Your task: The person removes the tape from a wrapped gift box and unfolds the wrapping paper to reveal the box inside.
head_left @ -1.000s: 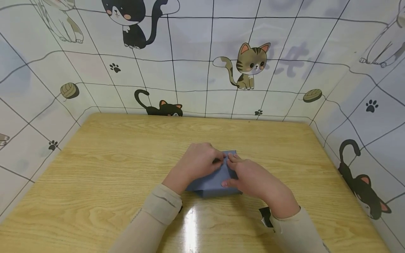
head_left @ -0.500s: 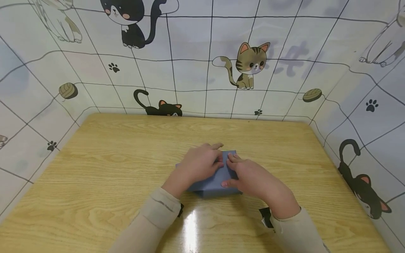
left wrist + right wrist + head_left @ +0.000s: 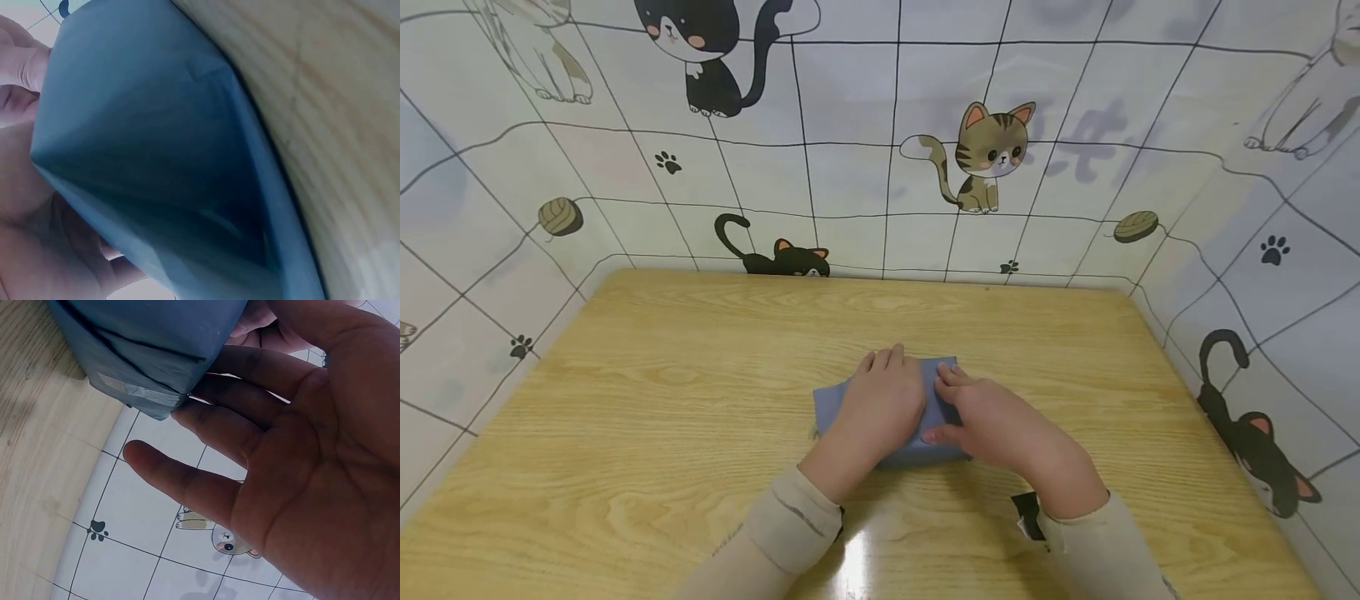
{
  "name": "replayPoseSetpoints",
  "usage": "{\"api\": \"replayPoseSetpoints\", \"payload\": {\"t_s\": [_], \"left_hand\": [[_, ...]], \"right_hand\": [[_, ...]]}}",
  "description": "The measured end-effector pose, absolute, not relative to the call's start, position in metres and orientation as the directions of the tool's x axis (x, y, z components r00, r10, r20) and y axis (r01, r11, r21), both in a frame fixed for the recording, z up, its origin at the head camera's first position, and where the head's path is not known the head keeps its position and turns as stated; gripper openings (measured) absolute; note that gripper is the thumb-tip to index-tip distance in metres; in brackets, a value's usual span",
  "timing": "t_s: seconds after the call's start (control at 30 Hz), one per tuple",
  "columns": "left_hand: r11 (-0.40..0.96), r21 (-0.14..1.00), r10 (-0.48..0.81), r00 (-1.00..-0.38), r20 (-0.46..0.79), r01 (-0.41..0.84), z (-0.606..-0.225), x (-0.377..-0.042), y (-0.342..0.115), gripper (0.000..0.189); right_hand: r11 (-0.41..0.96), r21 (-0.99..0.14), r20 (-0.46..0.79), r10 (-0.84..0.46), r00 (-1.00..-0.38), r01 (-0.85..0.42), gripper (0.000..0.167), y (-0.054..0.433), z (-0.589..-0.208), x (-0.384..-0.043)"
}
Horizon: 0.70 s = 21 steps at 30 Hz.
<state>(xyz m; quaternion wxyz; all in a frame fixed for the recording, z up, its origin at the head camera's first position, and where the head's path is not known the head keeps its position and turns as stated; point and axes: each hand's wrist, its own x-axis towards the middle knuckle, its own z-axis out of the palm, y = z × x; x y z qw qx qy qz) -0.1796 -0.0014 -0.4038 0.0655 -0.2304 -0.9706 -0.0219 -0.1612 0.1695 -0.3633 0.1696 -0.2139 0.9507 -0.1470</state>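
A parcel wrapped in blue-grey paper (image 3: 936, 410) lies on the table in the head view. My left hand (image 3: 886, 402) rests across its top, fingers pointing to the far side; their tips are partly hidden. On the parcel's right part my right hand (image 3: 1000, 421) touches the paper with nearly straight fingers and the thumb set apart. The left wrist view shows loose, folded paper (image 3: 144, 106) with a hollow at the left end. In the right wrist view a strip of clear tape (image 3: 137, 390) sits on the folded right end, near my extended fingers (image 3: 181, 478).
The wood-patterned table (image 3: 700, 358) spreads around the parcel. Behind it and at both sides stand pale walls (image 3: 850, 175) with a cat and grid print. A black tab (image 3: 1027, 515) shows at the right sleeve's cuff.
My left hand has turned and slid over the top of the parcel, its fingers now pointing forward. More of the left paper end shows. The right hand has stayed in place on the parcel.
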Motion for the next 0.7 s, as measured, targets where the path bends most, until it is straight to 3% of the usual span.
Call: {"api": "replayPoseSetpoints", "payload": {"t_s": [0.13,0.33,0.53,0.7], "left_hand": [[0.916,0.036,0.393,-0.91,0.131,0.4,-0.403,-0.185,-0.003,0.032],[0.949,0.138,0.284,-0.959,0.016,0.284,-0.398,-0.201,-0.015,0.014],[0.942,0.155,0.297,-0.955,0.022,0.297,-0.396,-0.21,-0.025,0.018],[0.893,0.317,0.338,-0.941,-0.004,0.319,-0.393,-0.212,-0.027,0.033]], "right_hand": [[0.865,-0.352,-0.256,-0.456,-0.852,-0.357,0.083,0.17,-0.363,-0.16],[0.872,-0.345,-0.263,-0.445,-0.856,-0.347,0.084,0.168,-0.361,-0.159],[0.879,-0.347,-0.278,-0.43,-0.859,-0.328,0.085,0.168,-0.361,-0.159],[0.874,-0.356,-0.274,-0.435,-0.857,-0.33,0.084,0.168,-0.362,-0.159]]}}
